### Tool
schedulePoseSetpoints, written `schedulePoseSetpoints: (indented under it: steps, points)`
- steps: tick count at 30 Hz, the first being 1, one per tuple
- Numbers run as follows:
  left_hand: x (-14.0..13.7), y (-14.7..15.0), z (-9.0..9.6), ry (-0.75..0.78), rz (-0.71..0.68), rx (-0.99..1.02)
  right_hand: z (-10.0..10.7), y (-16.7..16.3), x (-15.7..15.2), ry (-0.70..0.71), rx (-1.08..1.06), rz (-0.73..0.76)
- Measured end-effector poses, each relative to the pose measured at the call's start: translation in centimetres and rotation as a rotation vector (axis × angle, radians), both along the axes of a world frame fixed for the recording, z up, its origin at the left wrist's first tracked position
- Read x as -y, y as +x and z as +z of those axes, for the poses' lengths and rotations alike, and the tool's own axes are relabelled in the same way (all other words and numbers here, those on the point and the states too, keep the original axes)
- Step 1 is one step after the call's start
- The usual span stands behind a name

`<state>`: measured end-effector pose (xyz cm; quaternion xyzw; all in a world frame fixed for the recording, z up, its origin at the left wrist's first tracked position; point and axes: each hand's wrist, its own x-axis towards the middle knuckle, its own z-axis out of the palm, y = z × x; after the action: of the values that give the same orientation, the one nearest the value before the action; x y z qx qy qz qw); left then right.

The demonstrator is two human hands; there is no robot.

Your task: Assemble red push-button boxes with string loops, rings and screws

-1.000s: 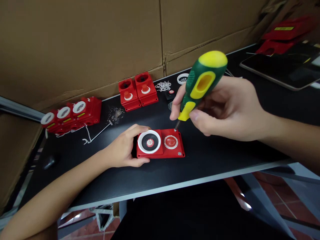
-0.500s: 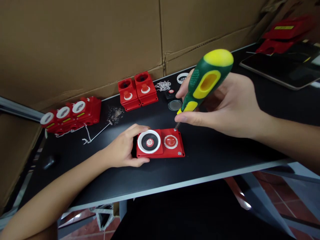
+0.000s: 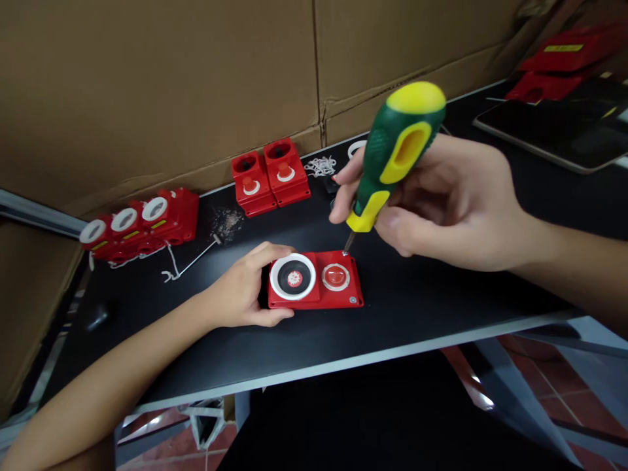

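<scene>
A red alarm-like box (image 3: 318, 296) with a white-ringed black round part and a small red dome lies flat on the black table. My left hand (image 3: 248, 288) grips its left end, thumb along the near side and fingers at the far side. In my right hand (image 3: 451, 203) is a green and yellow screwdriver (image 3: 400, 154), leaning with its handle up and to the right. Its tip meets a screw (image 3: 345, 253) at the box's far right corner. Another screw (image 3: 352, 300) sits in the near right corner.
Two red boxes (image 3: 269, 176) stand by the cardboard wall (image 3: 196, 78), beside white cords (image 3: 320, 166). At left is a row of red boxes with white rings (image 3: 147, 222), near a thin rod (image 3: 199, 258) and dark crumbs. A dark tablet-like slab (image 3: 554, 134) lies at right.
The screwdriver's handle has tilted left and more upright, its tip staying at the same screw. My right fingers have shifted around the handle. My left hand and the box have hardly moved.
</scene>
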<state>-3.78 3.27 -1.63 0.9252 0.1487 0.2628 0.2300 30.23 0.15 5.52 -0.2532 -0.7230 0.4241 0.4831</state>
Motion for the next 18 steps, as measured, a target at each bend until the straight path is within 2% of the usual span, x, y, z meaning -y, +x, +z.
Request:
schedulePoseSetpoints:
  steps: [2,6,8,13,18]
  points:
    - [-0.01,-0.02,-0.02,0.003,0.0,0.0,-0.11,0.22,-0.04,0.026,-0.007,-0.001]
    - [-0.09,0.0,0.02,-0.005,-0.005,0.004,-0.25,0.12,-0.37,0.016,0.084,-0.183]
    - [-0.12,0.01,0.07,-0.025,-0.001,-0.003,-0.27,-0.14,-0.52,0.004,0.093,-0.212]
    - [-0.11,0.06,0.14,-0.029,-0.003,0.0,-0.27,-0.61,-0.72,-0.047,-0.014,-0.238]
    - [-0.14,0.13,0.01,-0.022,-0.005,0.01,-0.07,-0.53,-0.78,-0.04,-0.063,-0.134]
